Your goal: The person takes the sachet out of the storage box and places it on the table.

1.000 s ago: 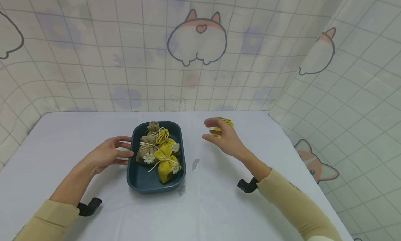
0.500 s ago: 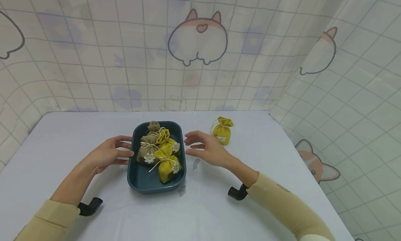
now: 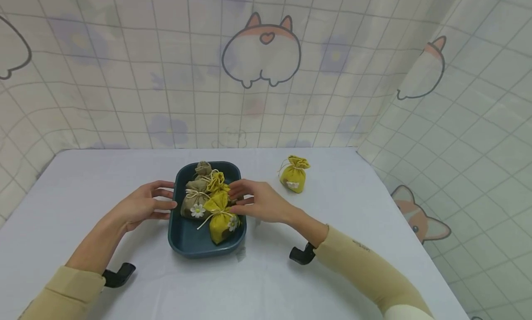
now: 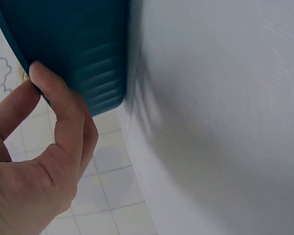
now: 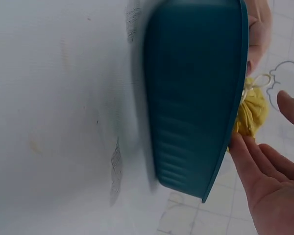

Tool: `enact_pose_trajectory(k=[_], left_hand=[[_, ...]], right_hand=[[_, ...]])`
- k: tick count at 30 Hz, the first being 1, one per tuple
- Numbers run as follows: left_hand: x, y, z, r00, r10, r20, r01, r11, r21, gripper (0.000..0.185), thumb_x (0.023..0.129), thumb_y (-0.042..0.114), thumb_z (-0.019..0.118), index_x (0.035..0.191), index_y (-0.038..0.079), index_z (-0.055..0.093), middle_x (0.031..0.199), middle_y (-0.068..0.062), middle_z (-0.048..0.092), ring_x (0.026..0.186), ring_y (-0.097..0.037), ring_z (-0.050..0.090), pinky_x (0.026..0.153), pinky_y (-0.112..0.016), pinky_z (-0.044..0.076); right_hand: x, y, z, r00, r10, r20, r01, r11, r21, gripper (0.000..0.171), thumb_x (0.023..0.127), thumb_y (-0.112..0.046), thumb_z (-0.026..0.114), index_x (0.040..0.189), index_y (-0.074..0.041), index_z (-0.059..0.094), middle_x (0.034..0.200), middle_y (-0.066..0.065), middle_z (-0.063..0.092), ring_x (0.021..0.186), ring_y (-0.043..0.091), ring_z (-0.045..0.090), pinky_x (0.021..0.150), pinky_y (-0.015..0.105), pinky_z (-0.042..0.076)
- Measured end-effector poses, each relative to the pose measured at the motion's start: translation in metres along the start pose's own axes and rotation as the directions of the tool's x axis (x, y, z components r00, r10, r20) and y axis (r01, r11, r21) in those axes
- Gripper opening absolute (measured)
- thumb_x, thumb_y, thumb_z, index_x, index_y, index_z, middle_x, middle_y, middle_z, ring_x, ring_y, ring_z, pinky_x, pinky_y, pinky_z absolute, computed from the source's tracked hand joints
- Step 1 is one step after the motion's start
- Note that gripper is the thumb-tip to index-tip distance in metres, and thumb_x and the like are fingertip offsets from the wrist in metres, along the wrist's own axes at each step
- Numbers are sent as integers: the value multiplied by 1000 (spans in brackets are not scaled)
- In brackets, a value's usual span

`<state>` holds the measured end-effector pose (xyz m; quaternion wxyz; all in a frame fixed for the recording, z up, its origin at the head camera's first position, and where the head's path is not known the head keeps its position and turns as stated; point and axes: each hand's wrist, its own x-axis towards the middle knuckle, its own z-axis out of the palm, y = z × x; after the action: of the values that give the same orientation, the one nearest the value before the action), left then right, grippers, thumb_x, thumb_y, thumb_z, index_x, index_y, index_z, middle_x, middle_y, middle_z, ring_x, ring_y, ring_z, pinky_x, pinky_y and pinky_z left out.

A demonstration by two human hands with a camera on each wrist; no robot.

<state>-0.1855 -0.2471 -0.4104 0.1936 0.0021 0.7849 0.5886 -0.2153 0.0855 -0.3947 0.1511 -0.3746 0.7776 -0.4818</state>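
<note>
A dark teal tub (image 3: 191, 241) stands on the table, holding two yellow drawstring pouches, one in front (image 3: 220, 225) and one behind (image 3: 216, 182), beside two tan drawstring pouches (image 3: 193, 199). White felt flowers decorate several of them. My left hand (image 3: 141, 203) pinches the tub's left rim between thumb and fingers, seen also in the left wrist view. My right hand (image 3: 266, 202) reaches over the right rim, fingers extended among the yellow pouches. In the right wrist view its fingertips meet a yellow pouch (image 5: 252, 112), the thumb apart from it. The rear yellow pouch is partly hidden.
Another yellow drawstring pouch (image 3: 293, 174) stands upright on the white table (image 3: 332, 190), right of the tub. A patterned curtain (image 3: 174, 80) hangs behind the table and along its right side. Black camera mounts (image 3: 302, 254) project from beneath both wrists.
My right hand has moved left from the lone yellow pouch, now left standing on the table, and over the tub's right rim to the pouches inside. My left hand has stayed at the rim.
</note>
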Motion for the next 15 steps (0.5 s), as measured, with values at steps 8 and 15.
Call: enact_pose_trajectory(k=[8, 15], left_hand=[[2, -1, -1, 1000, -2, 10, 2, 1000, -5, 74, 99, 5, 66, 157, -7, 21, 142, -33, 38, 103, -27, 64, 84, -39, 60], [1, -2, -3, 1000, -7, 11, 7, 1000, -1, 75, 99, 5, 67, 157, -7, 21, 142, -33, 38, 103, -26, 64, 84, -38, 60]], right_hand=[[8, -3, 6, 996, 68, 62, -65, 997, -43, 56, 95, -11, 76, 143, 1, 51, 131, 11, 64, 117, 19, 63, 92, 26, 56], [12, -5, 13, 993, 50, 106, -45, 998, -49, 51, 95, -6, 75, 141, 1, 53, 127, 15, 68, 111, 14, 68, 89, 23, 56]])
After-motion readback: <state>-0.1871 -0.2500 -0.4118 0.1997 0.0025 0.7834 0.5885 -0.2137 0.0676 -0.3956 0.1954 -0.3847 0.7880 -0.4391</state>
